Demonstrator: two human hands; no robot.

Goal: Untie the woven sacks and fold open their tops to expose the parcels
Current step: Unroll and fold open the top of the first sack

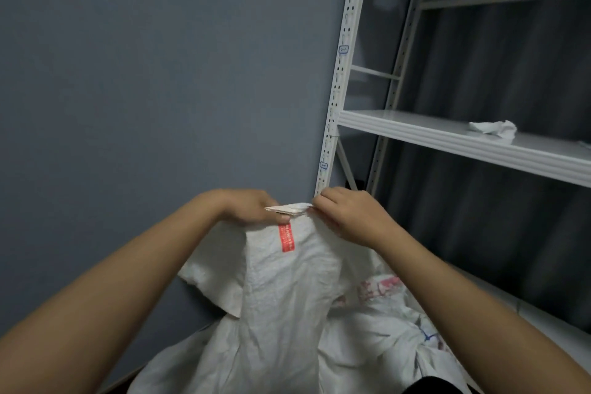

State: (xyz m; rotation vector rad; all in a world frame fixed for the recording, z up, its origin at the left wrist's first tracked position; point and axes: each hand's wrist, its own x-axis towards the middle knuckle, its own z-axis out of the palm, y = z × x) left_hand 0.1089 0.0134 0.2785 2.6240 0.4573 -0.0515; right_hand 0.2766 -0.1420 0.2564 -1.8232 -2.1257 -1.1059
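1. One white woven sack [281,291] stands upright, centre foreground, its top edge lifted, a red label [286,237] just below.
2. Left hand [252,206] and right hand [348,214] each pinch that edge.
3. Behind, a white shelf rack [447,141] holds crumpled paper [494,128].

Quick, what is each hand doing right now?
Left hand: closed, gripping the top edge of the sack.
Right hand: closed, pinching the same top edge from the other side.
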